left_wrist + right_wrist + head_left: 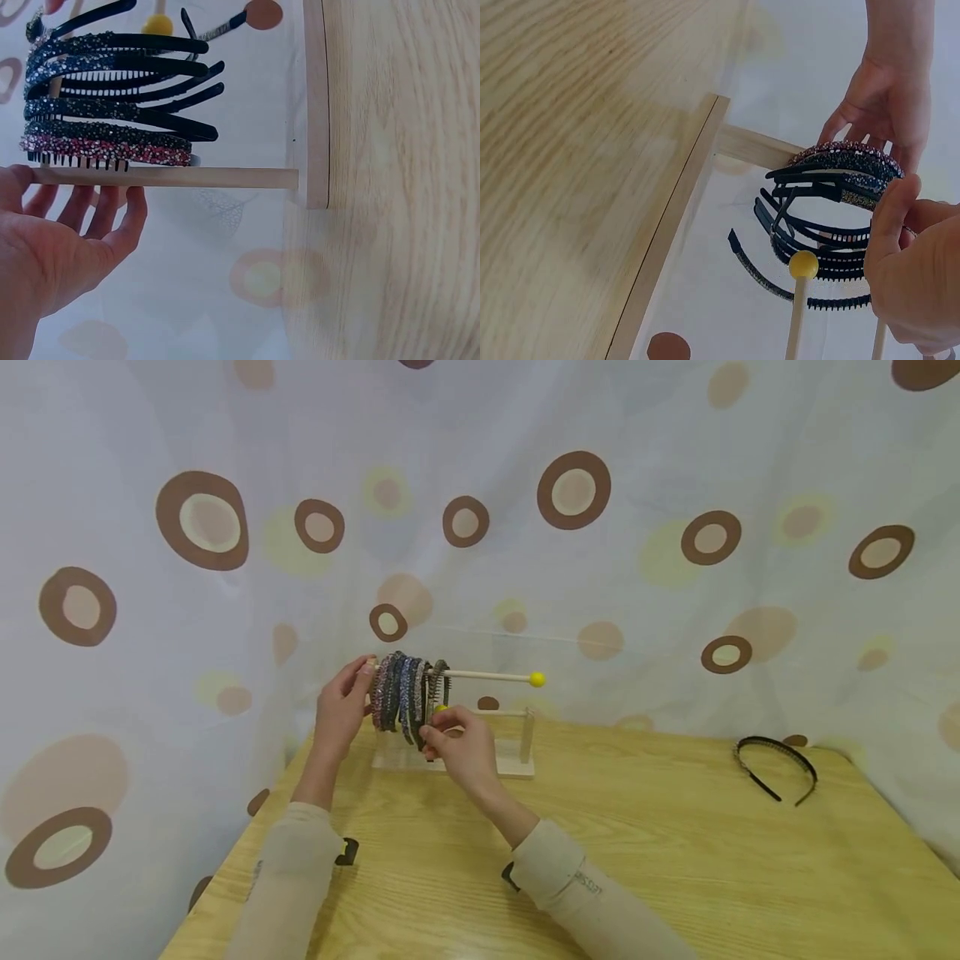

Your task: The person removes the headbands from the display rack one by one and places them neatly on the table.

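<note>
A wooden headband stand [516,769] stands on the table, with several glittery headbands [406,693] hanging together at the left of its upper rod. My left hand [339,714] holds the top of the stand's left upright; in the left wrist view its fingers bend around the wooden post [232,178], beside a pink-and-silver headband [142,152]. In front of the row, my right hand [471,750] pinches a headband between thumb and fingers. Its pinched part is mostly hidden by the fingers in the right wrist view, where dark toothed headbands [832,276] hang close by.
A black headband [776,742] lies alone at the right of the wooden table [675,860]. Yellow balls cap the stand's rods, one being the upper rod's ball [537,679]. Behind the table hangs a white curtain [510,585] with brown circles.
</note>
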`<act>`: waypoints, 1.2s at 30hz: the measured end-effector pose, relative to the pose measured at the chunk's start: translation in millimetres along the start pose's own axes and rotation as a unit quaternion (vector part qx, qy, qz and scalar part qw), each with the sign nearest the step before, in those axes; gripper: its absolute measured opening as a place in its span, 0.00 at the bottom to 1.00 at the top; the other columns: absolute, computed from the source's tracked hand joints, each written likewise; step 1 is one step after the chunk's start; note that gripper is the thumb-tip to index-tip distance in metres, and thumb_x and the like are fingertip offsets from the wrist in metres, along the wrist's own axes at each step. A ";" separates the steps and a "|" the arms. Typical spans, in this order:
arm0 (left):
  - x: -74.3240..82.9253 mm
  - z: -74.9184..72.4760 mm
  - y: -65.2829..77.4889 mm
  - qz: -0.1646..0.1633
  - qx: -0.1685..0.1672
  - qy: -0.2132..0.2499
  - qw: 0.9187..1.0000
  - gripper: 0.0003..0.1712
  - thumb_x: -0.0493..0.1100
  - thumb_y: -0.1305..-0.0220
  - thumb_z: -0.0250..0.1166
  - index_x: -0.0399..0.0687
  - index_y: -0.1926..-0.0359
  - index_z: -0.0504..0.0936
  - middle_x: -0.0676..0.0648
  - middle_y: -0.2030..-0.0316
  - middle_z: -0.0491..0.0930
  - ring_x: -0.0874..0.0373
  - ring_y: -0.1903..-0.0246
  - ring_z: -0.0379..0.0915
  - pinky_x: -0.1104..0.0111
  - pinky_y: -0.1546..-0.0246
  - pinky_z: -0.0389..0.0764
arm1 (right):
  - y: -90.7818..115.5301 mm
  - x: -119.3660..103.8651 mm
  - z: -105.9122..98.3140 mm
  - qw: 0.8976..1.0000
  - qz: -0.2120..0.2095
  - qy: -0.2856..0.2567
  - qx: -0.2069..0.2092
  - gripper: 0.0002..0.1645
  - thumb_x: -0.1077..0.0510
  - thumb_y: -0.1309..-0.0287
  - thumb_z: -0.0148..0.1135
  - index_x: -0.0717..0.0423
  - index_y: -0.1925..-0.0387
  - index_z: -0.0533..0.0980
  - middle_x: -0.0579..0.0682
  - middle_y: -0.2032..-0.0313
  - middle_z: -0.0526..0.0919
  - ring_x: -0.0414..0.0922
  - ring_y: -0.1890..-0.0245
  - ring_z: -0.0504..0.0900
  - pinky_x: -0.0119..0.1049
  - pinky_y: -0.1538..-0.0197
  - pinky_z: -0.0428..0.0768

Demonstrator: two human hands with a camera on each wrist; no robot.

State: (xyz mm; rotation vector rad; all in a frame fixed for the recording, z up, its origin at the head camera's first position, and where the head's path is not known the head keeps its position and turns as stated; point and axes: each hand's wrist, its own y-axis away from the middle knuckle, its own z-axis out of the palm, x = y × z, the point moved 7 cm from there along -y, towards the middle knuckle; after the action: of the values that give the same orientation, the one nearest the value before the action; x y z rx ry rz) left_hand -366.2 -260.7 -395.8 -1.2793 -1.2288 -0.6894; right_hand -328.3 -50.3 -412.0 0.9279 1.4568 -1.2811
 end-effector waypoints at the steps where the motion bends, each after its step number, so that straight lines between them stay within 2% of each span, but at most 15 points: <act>1: 0.1 -0.2 0.0 0.001 -0.001 0.001 1.000 0.32 0.65 0.25 0.55 0.56 0.29 0.75 0.48 0.33 0.72 0.50 0.36 0.69 0.52 0.49 0.83 | -0.8 0.4 -0.8 1.000 0.000 0.001 -0.001 0.09 0.67 0.37 0.70 0.67 0.58 0.79 0.59 0.64 0.83 0.52 0.72 0.86 0.51 0.62 0.87; 4: 0.2 -0.3 0.1 0.004 -0.004 0.005 1.000 0.33 0.64 0.24 0.55 0.55 0.28 0.74 0.47 0.32 0.72 0.49 0.35 0.68 0.51 0.49 0.83 | -3.7 1.8 -4.0 1.000 -0.002 0.010 0.001 0.09 0.67 0.37 0.70 0.66 0.58 0.79 0.58 0.64 0.83 0.52 0.72 0.86 0.48 0.62 0.88; 11: -0.9 0.4 0.1 0.006 -0.009 0.010 1.000 0.32 0.64 0.25 0.55 0.55 0.28 0.74 0.47 0.32 0.71 0.50 0.35 0.67 0.51 0.47 0.82 | -8.9 -6.5 -16.1 0.999 -0.025 0.026 0.008 0.09 0.67 0.38 0.71 0.68 0.58 0.81 0.58 0.62 0.82 0.62 0.65 0.85 0.40 0.64 0.88; 19: -1.3 0.5 -1.1 0.011 -0.017 0.020 1.000 0.33 0.63 0.24 0.56 0.53 0.27 0.73 0.46 0.32 0.72 0.47 0.36 0.69 0.49 0.47 0.82 | -19.1 -17.6 -34.6 0.998 -0.049 0.037 0.017 0.08 0.67 0.38 0.71 0.67 0.58 0.82 0.56 0.64 0.85 0.54 0.68 0.87 0.39 0.63 0.88; 26: -0.4 1.1 -1.5 0.010 -0.014 0.022 1.000 0.33 0.63 0.24 0.56 0.53 0.27 0.73 0.46 0.32 0.72 0.47 0.37 0.70 0.50 0.47 0.82 | -24.0 -34.4 -51.9 0.993 -0.107 0.022 0.038 0.08 0.68 0.39 0.71 0.67 0.59 0.82 0.57 0.66 0.87 0.54 0.70 0.87 0.45 0.61 0.88; 31: -1.2 1.9 -1.9 0.010 -0.015 0.022 1.000 0.33 0.63 0.24 0.55 0.53 0.27 0.73 0.47 0.31 0.71 0.48 0.36 0.69 0.51 0.47 0.82 | -22.1 -50.2 -60.9 0.984 -0.163 0.055 0.047 0.08 0.69 0.40 0.72 0.66 0.60 0.82 0.56 0.66 0.86 0.53 0.71 0.86 0.42 0.64 0.88; 36: -2.2 1.4 -0.4 0.011 -0.015 0.018 1.000 0.33 0.64 0.25 0.55 0.54 0.27 0.73 0.47 0.32 0.72 0.49 0.37 0.70 0.52 0.48 0.82 | -19.0 -57.6 -67.2 0.981 -0.179 0.055 0.047 0.08 0.69 0.41 0.72 0.67 0.60 0.83 0.59 0.65 0.86 0.58 0.69 0.86 0.46 0.63 0.88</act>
State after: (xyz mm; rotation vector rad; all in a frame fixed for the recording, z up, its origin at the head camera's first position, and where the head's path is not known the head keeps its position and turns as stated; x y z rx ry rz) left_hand -367.5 -260.0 -397.9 -1.2977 -1.1777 -0.7138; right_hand -342.7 15.5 -351.5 0.8317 1.7169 -1.5910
